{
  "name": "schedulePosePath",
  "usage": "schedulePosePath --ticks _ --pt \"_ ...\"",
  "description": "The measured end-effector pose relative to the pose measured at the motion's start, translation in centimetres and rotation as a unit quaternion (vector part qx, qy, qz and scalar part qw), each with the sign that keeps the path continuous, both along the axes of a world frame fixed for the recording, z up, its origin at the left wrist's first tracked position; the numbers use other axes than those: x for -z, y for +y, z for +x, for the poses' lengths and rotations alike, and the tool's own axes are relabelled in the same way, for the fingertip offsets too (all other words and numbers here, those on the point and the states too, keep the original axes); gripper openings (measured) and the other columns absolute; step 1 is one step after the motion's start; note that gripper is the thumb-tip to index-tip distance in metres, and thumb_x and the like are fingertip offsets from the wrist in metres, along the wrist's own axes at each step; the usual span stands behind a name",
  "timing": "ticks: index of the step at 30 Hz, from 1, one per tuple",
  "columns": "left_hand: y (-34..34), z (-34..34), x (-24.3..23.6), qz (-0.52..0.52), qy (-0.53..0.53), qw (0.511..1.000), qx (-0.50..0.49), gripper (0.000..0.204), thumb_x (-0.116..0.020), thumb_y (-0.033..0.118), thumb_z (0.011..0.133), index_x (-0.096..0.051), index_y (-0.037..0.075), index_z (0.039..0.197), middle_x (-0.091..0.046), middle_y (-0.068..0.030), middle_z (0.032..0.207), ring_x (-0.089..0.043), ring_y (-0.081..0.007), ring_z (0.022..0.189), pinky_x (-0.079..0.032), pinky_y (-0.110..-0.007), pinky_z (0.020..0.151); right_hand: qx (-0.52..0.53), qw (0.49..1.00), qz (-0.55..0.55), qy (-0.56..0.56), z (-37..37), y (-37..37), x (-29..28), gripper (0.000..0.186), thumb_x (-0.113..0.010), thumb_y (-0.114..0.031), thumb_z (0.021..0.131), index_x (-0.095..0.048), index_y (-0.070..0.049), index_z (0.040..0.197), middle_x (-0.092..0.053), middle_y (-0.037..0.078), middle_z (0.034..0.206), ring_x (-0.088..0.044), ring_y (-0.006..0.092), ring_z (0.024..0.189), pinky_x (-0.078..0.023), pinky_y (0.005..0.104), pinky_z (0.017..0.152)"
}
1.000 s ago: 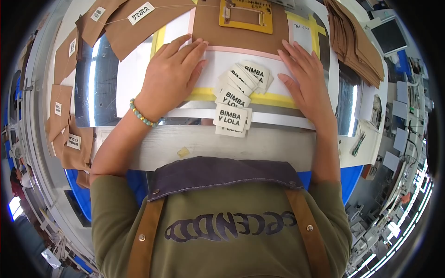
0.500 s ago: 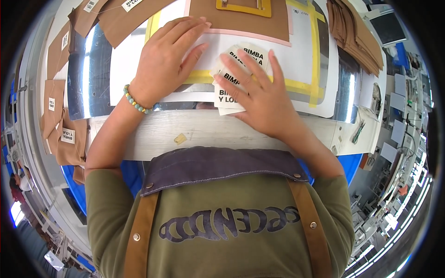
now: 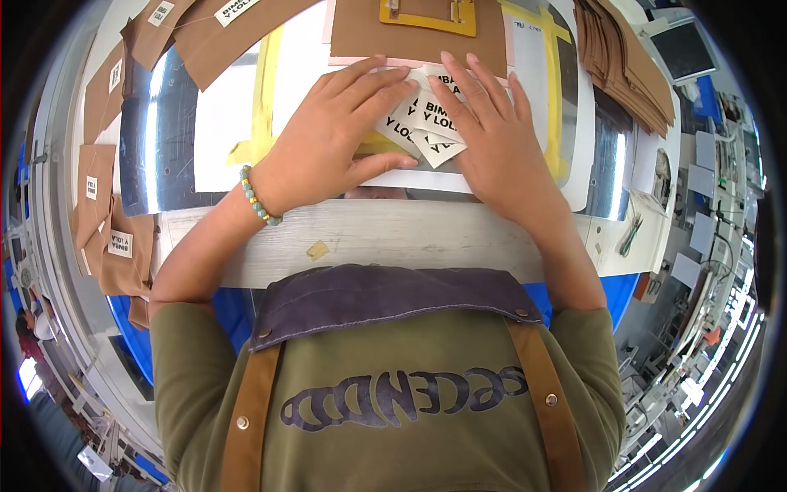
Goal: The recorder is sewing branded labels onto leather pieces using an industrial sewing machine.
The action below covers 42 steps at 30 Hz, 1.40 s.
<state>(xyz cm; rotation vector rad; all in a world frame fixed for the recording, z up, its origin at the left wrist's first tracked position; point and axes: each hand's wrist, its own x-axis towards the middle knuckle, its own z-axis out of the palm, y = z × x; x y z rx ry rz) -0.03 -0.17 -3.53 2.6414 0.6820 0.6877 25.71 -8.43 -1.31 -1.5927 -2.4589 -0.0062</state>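
Note:
Between my hands lies a loose, overlapping pile of white printed labels [image 3: 438, 117] with black lettering. My left hand [image 3: 332, 127], a beaded bracelet at its wrist, lies with fingers outstretched and thumb apart. Its fingertips reach the upper left edge of the pile. Over the pile's right side my right hand [image 3: 496, 135] rests flat, fingers slightly apart, covering part of the labels. Just beyond the fingertips a flat brown panel [image 3: 459, 49] lies on a white sheet [image 3: 533, 90]. A yellow rectangular frame [image 3: 459, 27] sits on the panel.
Yellow tape [image 3: 264, 90] borders the white sheet. Brown pieces with white labels [image 3: 102, 176] lie along the left. A stack of brown pieces [image 3: 623, 61] stands at the far right, with small snips [image 3: 630, 236] nearer me. A tan scrap [image 3: 318, 249] lies on the table's front strip.
My right hand has slid the label pile away from me. My left hand has shifted right and slightly nearer, and the hands are closer together around the labels.

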Motion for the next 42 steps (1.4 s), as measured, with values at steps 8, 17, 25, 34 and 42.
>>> schedulePosePath --ticks 8,17,25,34,42 --pt "-0.3 0.1 0.0 -0.026 0.004 0.999 -0.019 0.077 -0.089 0.029 0.086 -0.061 0.008 0.154 -0.059 -0.0116 0.159 -0.048 -0.0363 0.154 -0.041 -0.049 0.125 -0.041 0.989 -0.039 0.139 2.2 0.6 -2.6 0.062 -0.084 -0.024 0.088 -0.066 -0.006 0.145 -0.062 0.013 0.15 -0.054 0.0355 0.142 -0.041 0.0493 0.12" --pt "-0.2 0.1 -0.5 -0.058 -0.024 0.998 -0.004 0.068 -0.086 0.025 0.09 -0.062 0.007 0.152 -0.062 -0.0131 0.157 -0.051 -0.0387 0.151 -0.044 -0.049 0.123 0.0 0.984 -0.035 0.172 1.5 1.0 -1.6 0.043 -0.09 -0.028 0.085 -0.077 -0.007 0.12 -0.07 0.009 0.12 -0.066 0.0332 0.111 -0.05 0.0449 0.096" --pt "0.2 1.8 -2.0 -0.45 -0.207 0.868 -0.028 0.039 -0.075 0.019 0.105 -0.069 0.0 0.138 -0.077 -0.0105 0.121 -0.07 -0.016 0.112 -0.057 -0.034 0.099 0.009 0.966 -0.027 0.257 0.3 2.1 -3.0 0.049 -0.091 -0.026 0.084 -0.076 -0.009 0.128 -0.07 0.008 0.119 -0.065 0.0323 0.112 -0.05 0.0429 0.097" --pt "1.3 1.7 -1.8 -0.434 -0.195 0.878 -0.059 0.017 -0.073 0.014 0.107 -0.076 -0.001 0.114 -0.077 0.0011 0.096 -0.063 -0.0058 0.091 -0.054 -0.026 0.09 -0.026 0.957 -0.021 0.289 -0.1 4.5 -3.3 0.035 -0.086 -0.023 0.091 -0.079 -0.009 0.122 -0.071 0.007 0.109 -0.066 0.0305 0.104 -0.053 0.0417 0.088" --pt "3.5 1.1 -2.2 -0.399 -0.198 0.892 -0.074 0.026 -0.072 0.013 0.107 -0.077 0.001 0.129 -0.081 -0.0052 0.116 -0.07 -0.0111 0.102 -0.056 -0.03 0.099 0.032 0.952 -0.091 0.292 3.0 11.4 -2.3 0.018 -0.075 -0.013 0.101 -0.08 -0.001 0.113 -0.075 0.006 0.104 -0.067 0.0169 0.088 -0.054 0.031 0.081"
